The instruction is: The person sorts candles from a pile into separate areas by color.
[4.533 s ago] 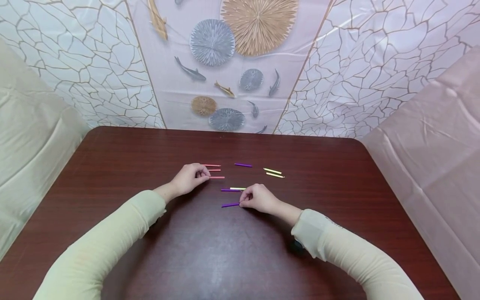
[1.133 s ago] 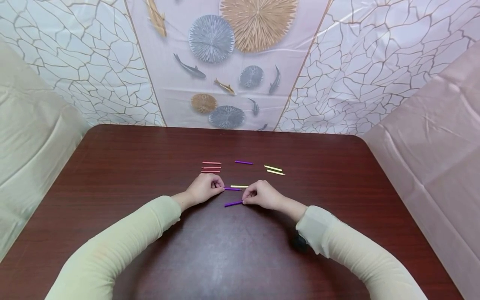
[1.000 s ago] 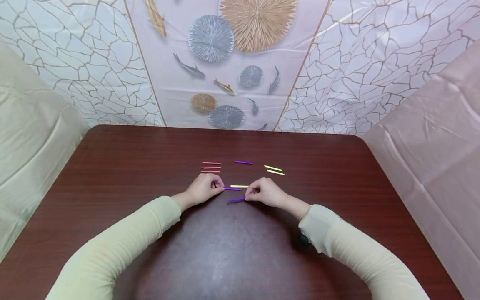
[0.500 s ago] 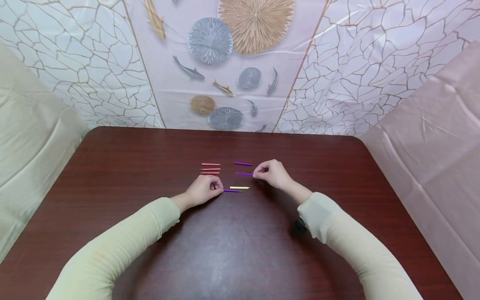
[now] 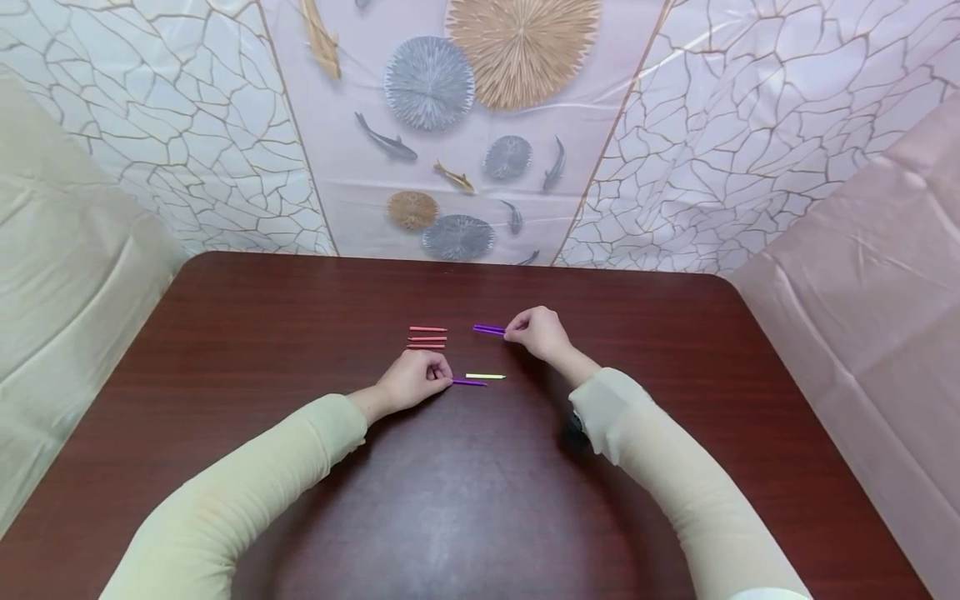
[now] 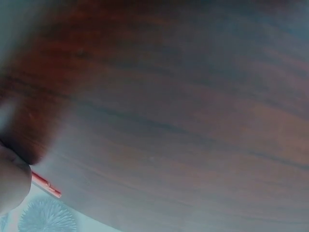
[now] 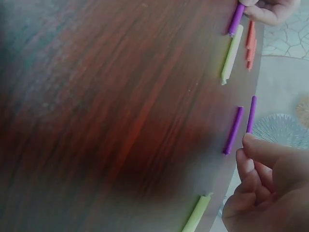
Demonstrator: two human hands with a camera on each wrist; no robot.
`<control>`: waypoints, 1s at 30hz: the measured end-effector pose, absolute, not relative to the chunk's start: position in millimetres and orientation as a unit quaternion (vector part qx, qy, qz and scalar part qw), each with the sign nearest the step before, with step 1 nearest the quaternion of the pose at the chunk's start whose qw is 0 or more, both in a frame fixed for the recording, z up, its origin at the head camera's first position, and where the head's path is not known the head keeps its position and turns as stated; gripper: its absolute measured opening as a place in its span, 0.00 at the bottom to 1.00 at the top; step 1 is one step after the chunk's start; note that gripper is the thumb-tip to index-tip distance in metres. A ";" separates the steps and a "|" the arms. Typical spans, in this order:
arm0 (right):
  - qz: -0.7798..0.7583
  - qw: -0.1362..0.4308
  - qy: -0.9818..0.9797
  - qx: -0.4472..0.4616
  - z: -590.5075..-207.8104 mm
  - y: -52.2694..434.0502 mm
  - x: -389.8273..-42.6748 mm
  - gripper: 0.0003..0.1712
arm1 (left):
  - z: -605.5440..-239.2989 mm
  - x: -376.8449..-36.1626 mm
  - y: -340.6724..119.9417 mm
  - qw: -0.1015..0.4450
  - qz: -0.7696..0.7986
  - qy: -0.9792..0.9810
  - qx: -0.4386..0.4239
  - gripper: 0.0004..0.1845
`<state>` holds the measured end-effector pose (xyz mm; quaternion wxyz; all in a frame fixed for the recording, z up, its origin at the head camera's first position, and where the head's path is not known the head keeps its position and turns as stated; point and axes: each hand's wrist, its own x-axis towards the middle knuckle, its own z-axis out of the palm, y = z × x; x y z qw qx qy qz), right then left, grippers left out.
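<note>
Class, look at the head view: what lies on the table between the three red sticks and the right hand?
Two purple sticks, side by side; the right hand touches their near end.

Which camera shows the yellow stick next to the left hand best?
The right wrist view: the yellow stick fills more of the picture, lying beside a purple stick pinched by the left hand. The head view shows it whole but tiny. The left wrist view misses it.

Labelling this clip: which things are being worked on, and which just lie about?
In hand: short purple stick pinched by left hand; two purple sticks at right hand.
Lying about: three short red sticks; pale yellow stick; dark wooden table.
</note>
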<state>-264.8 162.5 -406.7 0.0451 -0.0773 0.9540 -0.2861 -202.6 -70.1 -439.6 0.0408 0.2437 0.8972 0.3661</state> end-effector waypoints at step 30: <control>-0.333 0.061 0.934 -0.111 -403.9 160.3 -245.4 0.07 | -447.1 -205.5 -70.6 0.031 0.377 0.892 0.247 0.02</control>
